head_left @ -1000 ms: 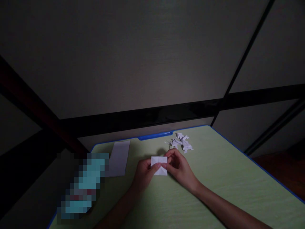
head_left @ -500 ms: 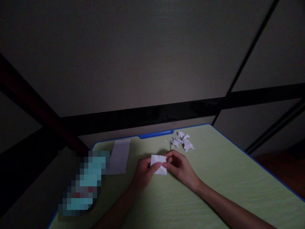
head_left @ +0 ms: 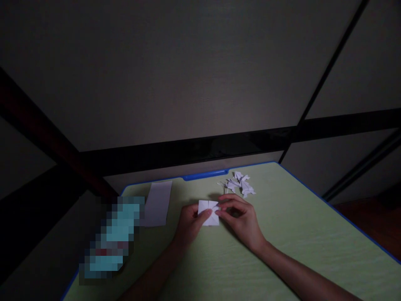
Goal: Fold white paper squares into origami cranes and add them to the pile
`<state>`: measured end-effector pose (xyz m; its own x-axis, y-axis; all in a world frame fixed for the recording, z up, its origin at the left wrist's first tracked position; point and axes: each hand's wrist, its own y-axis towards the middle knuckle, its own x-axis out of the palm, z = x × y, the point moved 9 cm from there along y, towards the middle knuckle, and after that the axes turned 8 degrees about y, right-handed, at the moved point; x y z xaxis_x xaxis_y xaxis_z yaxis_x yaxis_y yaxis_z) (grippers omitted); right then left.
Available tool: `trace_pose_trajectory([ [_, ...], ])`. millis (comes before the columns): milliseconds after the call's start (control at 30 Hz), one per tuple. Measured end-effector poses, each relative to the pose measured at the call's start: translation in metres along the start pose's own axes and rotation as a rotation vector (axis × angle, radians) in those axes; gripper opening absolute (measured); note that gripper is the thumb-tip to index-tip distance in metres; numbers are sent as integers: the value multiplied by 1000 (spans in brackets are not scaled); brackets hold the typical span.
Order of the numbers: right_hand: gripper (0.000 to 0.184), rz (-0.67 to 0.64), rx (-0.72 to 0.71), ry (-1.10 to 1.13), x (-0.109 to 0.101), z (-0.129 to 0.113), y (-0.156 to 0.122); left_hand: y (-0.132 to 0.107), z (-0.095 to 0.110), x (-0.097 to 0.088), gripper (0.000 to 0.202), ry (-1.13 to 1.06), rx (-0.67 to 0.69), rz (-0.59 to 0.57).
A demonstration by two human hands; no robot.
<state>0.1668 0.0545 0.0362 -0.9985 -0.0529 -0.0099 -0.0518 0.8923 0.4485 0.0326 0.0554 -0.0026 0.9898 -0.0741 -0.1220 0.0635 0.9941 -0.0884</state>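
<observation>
A small square of folded white paper (head_left: 204,205) with crease lines is held above the table, near its middle. My left hand (head_left: 189,222) grips its left side, thumb pressed on the front and fingers behind. At the right edge, my right hand (head_left: 241,219) pinches the paper between thumb and fingers, where a flap looks slightly lifted. Beyond my right hand lie several folded white paper figures (head_left: 246,187) with pointed ends, bunched together.
The light green table (head_left: 291,217) has a blue edge and a blue tray-like strip (head_left: 205,174) at the back. A white paper sheet (head_left: 158,205) lies at the left, beside a pixelated light-blue item (head_left: 115,234). A panelled wall (head_left: 188,83) rises behind.
My right hand has shifted slightly right from the paper's middle to its right edge, its fingers a little more spread. The left hand keeps its hold.
</observation>
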Motion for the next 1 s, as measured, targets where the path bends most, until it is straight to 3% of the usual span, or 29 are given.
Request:
trace_pose_trajectory([
  [267, 3, -207, 174, 275, 19, 17, 1, 3, 1, 5, 22, -23, -3, -150],
  [400, 4, -183, 215, 272, 16, 21, 2, 2, -1, 9, 21, -11, -29, -223],
  [1000, 2, -206, 179, 281, 17, 15, 2, 7, -13, 9, 18, -103, -126, -195],
])
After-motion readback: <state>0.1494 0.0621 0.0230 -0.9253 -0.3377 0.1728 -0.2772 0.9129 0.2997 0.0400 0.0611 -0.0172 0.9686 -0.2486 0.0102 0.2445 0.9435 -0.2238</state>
